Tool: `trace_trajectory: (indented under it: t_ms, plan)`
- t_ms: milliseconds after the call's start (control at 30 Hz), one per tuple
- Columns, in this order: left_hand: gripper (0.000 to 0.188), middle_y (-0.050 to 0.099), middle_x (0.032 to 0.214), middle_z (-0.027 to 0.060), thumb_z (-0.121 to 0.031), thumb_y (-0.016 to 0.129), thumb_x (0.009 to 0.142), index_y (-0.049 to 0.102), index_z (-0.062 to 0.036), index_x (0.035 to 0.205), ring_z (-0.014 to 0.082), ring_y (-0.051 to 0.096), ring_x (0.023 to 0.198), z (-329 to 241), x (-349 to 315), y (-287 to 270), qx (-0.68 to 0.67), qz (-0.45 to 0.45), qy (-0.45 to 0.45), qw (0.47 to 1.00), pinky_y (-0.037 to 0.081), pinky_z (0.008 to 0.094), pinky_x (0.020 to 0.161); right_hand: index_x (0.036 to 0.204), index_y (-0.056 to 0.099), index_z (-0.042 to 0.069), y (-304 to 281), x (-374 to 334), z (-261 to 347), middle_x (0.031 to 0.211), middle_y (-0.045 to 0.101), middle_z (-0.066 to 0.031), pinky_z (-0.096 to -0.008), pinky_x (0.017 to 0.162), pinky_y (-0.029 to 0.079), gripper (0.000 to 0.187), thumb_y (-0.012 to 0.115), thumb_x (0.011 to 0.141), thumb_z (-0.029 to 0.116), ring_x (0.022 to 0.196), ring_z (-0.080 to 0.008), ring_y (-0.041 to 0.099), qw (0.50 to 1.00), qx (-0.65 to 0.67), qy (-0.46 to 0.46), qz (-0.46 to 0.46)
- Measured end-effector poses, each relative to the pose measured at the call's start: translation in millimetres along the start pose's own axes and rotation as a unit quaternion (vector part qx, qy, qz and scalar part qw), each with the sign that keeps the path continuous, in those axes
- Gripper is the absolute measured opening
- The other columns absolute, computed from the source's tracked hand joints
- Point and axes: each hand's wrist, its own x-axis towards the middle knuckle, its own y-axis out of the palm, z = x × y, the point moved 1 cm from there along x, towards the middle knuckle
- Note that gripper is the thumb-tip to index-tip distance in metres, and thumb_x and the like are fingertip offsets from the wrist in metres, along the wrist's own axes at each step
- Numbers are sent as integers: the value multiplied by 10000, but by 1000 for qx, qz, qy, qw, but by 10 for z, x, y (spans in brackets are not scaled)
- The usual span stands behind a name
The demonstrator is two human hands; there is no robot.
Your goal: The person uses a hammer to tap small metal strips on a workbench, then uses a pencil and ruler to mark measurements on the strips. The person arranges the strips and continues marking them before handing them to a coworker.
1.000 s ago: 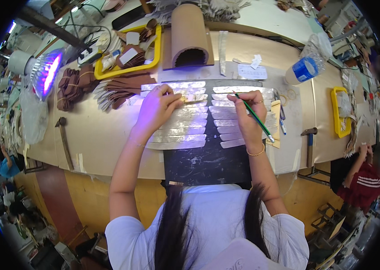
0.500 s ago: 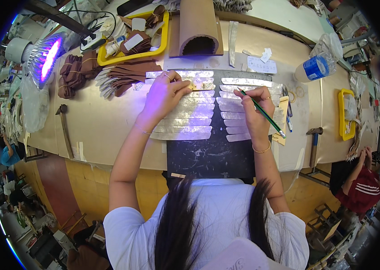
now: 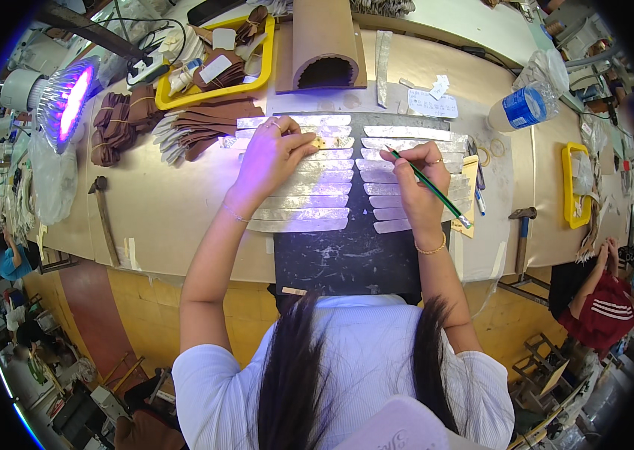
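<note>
A dark mat [image 3: 347,262] carries two columns of thin silvery-grey strips, a left stack [image 3: 305,201] and a right stack [image 3: 386,178]. My left hand [image 3: 275,154] rests over the upper left strips, thumb and fingers pinched together at a narrow yellowish piece [image 3: 322,142] with dark specks. How far that piece runs beneath the fingers is hidden. Above the right column, my right hand [image 3: 423,180] grips a green pencil [image 3: 443,196] like a writing tool. Its point is near the upper right strips; I cannot tell whether it touches them.
Brown strip bundles [image 3: 118,124] and a yellow tray [image 3: 215,94] lie at the back left, beside a lit lamp [image 3: 65,105]. A brown arched form [image 3: 323,37] stands behind the mat. Hammers [image 3: 103,217] flank the work area. A bottle [image 3: 523,109] stands right.
The whole view has shifted slightly left. My right hand with the pencil has moved a little left over the strips; my left hand keeps its place on them.
</note>
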Motion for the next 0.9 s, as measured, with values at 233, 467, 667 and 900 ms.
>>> trace_trajectory:
  t_ms: [233,467,667,900]
  plan:
    - [229,601,838,79,-212,777,816,781,-63,989,233,585,804,12,17,10,-9,9,-5,1000,476,352,741,913,532,-18,32,-10,3,924,706,-157,-282,822,553,48,580,917,-24,953,-221,727,1000,6,-10,-9]
    - [223,595,820,69,-229,783,807,786,-103,991,234,594,791,18,31,1,2,6,11,1000,483,353,732,951,521,-7,77,13,24,943,677,-136,-289,846,544,55,575,947,1,970,-237,722,999,-21,-1,25]
    - [206,600,818,62,-242,785,793,789,-126,963,236,595,794,27,46,8,18,6,24,1000,480,366,723,1044,613,-29,282,148,135,906,708,-87,-248,755,528,120,635,950,41,841,-119,676,995,-86,9,55]
    - [180,577,799,50,-260,782,777,782,-135,906,237,592,801,56,32,33,13,-8,34,999,473,374,726,1141,666,2,482,228,98,913,705,-42,-217,724,485,214,660,972,133,807,-66,611,988,-109,-8,105]
